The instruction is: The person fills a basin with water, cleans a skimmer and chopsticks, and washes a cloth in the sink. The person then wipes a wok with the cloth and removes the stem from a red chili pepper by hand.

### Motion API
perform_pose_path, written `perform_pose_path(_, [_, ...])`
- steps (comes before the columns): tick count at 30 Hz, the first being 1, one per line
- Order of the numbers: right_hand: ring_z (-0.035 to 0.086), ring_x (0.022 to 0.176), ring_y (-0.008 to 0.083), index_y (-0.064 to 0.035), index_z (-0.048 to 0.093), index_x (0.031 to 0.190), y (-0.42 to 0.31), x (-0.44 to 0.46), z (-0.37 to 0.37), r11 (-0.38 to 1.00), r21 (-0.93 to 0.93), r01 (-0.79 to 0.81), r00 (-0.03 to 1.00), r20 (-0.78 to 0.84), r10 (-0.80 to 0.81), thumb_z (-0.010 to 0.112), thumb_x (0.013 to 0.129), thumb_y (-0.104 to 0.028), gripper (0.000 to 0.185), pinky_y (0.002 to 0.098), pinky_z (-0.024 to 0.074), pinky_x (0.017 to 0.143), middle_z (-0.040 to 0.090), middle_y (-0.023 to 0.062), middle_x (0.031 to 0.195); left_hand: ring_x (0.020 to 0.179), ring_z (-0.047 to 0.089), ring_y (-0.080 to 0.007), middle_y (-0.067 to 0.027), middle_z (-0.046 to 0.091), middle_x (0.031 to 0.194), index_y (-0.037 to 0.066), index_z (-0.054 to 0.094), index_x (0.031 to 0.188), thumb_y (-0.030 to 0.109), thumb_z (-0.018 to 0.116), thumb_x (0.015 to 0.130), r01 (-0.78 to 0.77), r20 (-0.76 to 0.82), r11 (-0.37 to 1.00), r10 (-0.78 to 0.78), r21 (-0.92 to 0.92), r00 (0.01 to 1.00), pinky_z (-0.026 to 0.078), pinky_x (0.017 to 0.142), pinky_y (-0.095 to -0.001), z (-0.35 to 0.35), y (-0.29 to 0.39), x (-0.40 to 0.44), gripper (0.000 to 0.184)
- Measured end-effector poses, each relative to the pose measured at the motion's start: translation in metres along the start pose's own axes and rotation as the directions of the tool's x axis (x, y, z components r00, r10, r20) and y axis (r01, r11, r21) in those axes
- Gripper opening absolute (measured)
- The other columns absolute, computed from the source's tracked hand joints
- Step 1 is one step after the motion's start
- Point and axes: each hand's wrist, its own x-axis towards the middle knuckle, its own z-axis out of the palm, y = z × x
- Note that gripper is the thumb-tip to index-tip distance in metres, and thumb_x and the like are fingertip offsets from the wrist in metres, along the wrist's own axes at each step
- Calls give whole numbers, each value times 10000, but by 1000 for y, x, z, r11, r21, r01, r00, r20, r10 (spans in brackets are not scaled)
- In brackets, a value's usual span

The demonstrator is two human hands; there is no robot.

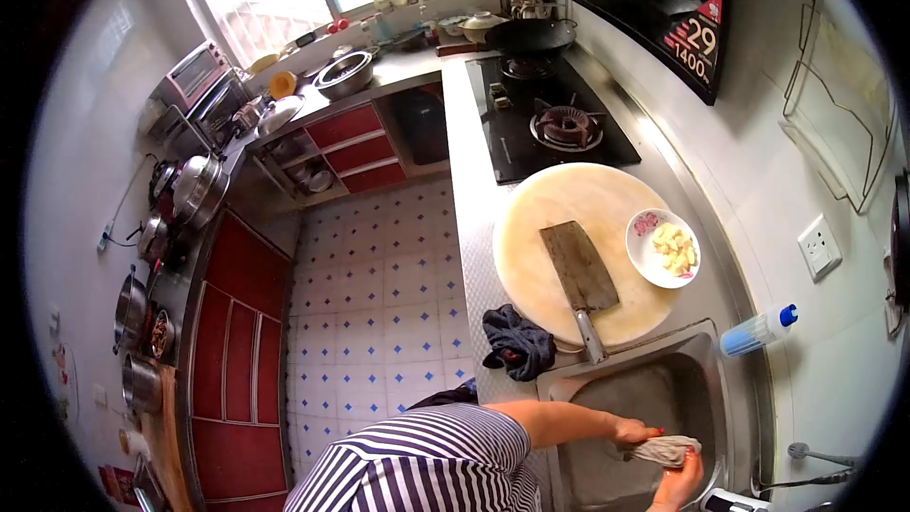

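Both hands are over the stainless steel sink (588, 474), closed on a light, bunched-up cloth (664, 450). My left hand (637, 430) grips its left end, and my right hand (679, 480) is wrapped about the right end. Beyond the sink lies a round cutting board (526, 246) with a cleaver (580, 267) flat on it, its handle pointing toward the sink. On the board's right side stands a white bowl (643, 254) of pale yellow chopped pieces (675, 248). A dark crumpled cloth (518, 341) rests on the counter left of the sink.
A blue-capped bottle (755, 331) stands right of the sink, near the faucet (735, 501). Farther back are a gas stove (566, 127) and a black wok (531, 36). Pots (199, 188) line the left counter. A wire rack (834, 114) hangs on the right wall.
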Motion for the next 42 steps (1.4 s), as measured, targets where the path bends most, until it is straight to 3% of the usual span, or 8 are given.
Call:
perform_pose_path(5, [545, 806, 200, 30, 502, 994, 54, 13, -5, 742, -614, 271, 941, 8, -337, 550, 785, -115, 259, 308, 449, 687, 549, 111, 919, 615, 484, -196, -68, 488, 684, 64, 546, 833, 616, 335, 809, 45, 90, 703, 27, -709, 996, 401, 543, -364, 9, -19, 2, 592])
perform_pose_path(7, [535, 809, 156, 38, 494, 993, 45, -20, 43, 0, -742, 671, 634, 574, -518, 610, 720, -87, 322, 273, 442, 687, 556, 96, 873, 587, 475, -201, -66, 508, 710, 81, 531, 800, 593, 366, 809, 66, 49, 663, -44, -746, 998, 398, 525, -355, 7, -11, -11, 538])
perform_pose_path(13, [542, 879, 254, 6, 532, 1064, 136, -17, -22, 976, -219, 2, 1000, 9, 0, 615, 696, -47, 381, 338, 443, 769, 553, 169, 1019, 754, 538, -202, -79, 566, 866, 40, 550, 919, 204, 645, 685, -20, -492, 845, -291, -534, 821, 446, 656, -362, 15, -1, -22, 301])
perform_pose_path(20, [552, 809, 231, 8, 532, 1015, 81, -39, 19, 350, -900, 259, 966, 240, -98, 626, 699, -38, 333, 321, 454, 719, 575, 147, 928, 811, 528, -203, -87, 564, 890, 33, 494, 978, 131, 665, 629, -382, -518, 918, 380, 108, 767, 427, 745, -319, 27, 5, -43, 401])
perform_pose_path(29, [546, 867, 272, 6, 472, 1038, 35, -49, 9, 629, -759, 166, 980, 58, -190, 697, 637, -61, 466, 387, 432, 803, 545, 174, 1002, 523, 487, -146, -53, 518, 599, 60, 540, 639, -32, 611, 651, 301, 193, 848, -239, -437, 952, 385, 440, -284, 2, -32, -35, 116])
perform_pose_path(31, [446, 1049, 349, -25, 404, 1176, 10, -74, 43, -28, -632, 775, 618, 766, -176, 688, 631, -92, 618, 437, 360, 902, 421, 206, 1176, 527, 487, -149, -52, 514, 592, 60, 525, 618, -20, 606, 646, 115, 326, 975, -47, -191, 944, 386, 446, -285, -2, -36, -34, 117])
perform_pose_path(34, [380, 1106, 385, -62, 374, 1215, 31, -80, 49, 102, -700, 707, 707, 695, -133, 658, 652, -127, 634, 441, 337, 913, 350, 210, 1250, 602, 522, -168, -61, 556, 662, 54, 540, 642, 58, 622, 660, 253, 461, 932, -111, -258, 880, 425, 532, -303, 10, -51, -25, 84])
perform_pose_path(42, [534, 849, 414, -1, 381, 1138, 100, -35, 0, 123, -926, 357, 920, 371, 121, 665, 692, -234, 578, 467, 426, 708, 535, 270, 936, 701, 582, -195, -78, 613, 767, 63, 628, 756, 102, 643, 639, -136, 117, 327, 75, 935, 990, 462, 625, -320, 38, -21, -39, 125])
